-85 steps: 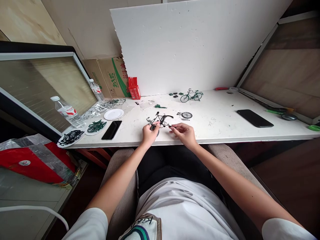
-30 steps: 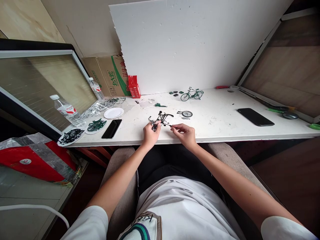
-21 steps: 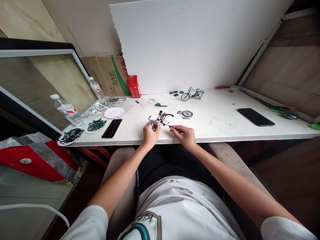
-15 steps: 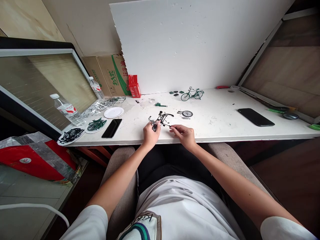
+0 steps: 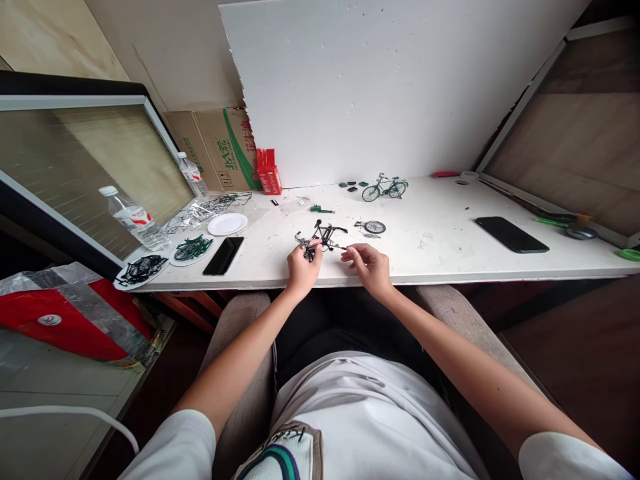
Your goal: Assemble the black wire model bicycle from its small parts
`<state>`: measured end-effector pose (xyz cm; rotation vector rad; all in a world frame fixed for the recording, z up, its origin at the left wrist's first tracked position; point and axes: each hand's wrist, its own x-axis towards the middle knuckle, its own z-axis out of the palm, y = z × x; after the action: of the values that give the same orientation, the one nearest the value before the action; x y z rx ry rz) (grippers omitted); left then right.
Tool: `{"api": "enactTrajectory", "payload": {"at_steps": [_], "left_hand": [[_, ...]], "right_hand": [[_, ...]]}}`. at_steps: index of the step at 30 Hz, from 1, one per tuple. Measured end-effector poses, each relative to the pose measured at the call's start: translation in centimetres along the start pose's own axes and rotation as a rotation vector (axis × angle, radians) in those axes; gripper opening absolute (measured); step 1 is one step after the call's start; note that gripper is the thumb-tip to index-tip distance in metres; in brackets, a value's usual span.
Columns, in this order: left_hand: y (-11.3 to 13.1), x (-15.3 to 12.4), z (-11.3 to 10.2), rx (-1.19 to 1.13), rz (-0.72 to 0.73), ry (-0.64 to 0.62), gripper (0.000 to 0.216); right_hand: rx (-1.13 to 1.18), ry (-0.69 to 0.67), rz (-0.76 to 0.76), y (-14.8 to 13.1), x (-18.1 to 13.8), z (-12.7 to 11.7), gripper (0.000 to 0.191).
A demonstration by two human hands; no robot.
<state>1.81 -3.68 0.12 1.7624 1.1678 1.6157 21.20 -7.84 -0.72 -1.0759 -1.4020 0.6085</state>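
Note:
My left hand (image 5: 304, 268) is closed around the front end of a black model bicycle (image 5: 327, 233), just above the table's front edge. Handlebars stick out over the fingers, and the front part is mostly hidden by them. At the bicycle's lower rear, my right hand (image 5: 369, 267) pinches the end of a thin dark part; what exactly it is, I cannot make out. A loose spoked wheel (image 5: 375, 227) lies on the table beyond my right hand. Farther back stands a green model bicycle (image 5: 385, 189) with both wheels on.
On the left are plates of black parts (image 5: 143, 270) and green parts (image 5: 193, 249), a white plate (image 5: 227, 225), a phone (image 5: 223, 257) and water bottles (image 5: 135, 219). A small green piece (image 5: 320, 209) lies behind the bicycle. Another phone (image 5: 512, 235) lies at right.
My right hand has shifted slightly to the right, its fingers still pinched on the thin part. The black bicycle has tilted a little in my left hand.

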Motion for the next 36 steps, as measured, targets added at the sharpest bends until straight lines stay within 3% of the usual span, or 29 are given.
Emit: {"api": "enactTrajectory", "payload": {"at_steps": [6, 10, 14, 20, 27, 33, 36], "left_hand": [[-0.4, 0.4, 0.6, -0.294, -0.295, -0.173, 0.031], [0.0, 0.4, 0.7, -0.394, -0.367, -0.238, 0.036], [0.2, 0.5, 0.4, -0.39, -0.336, -0.317, 0.034], [-0.2, 0.4, 0.4, -0.328, -0.272, -0.463, 0.031], [0.2, 0.1, 0.3, -0.281, -0.169, -0.492, 0.03], [0.6, 2.7, -2.5, -0.206, -0.17, -0.726, 0.042], [-0.8, 5.5, -6.0, -0.091, -0.215, -0.596, 0.05]], "right_hand": [[0.038, 0.076, 0.084, 0.0, 0.9, -0.4, 0.061], [0.129, 0.03, 0.105, -0.2, 1.1, -0.6, 0.065], [0.108, 0.034, 0.132, -0.1, 1.4, -0.6, 0.059], [0.138, 0.0, 0.227, 0.8, 2.4, -0.6, 0.067], [0.256, 0.1, 0.321, 0.5, 3.0, -1.1, 0.072], [0.435, 0.282, 0.32, 1.0, 3.4, -1.4, 0.076], [0.453, 0.304, 0.307, 1.3, 3.5, -1.4, 0.074]]}}
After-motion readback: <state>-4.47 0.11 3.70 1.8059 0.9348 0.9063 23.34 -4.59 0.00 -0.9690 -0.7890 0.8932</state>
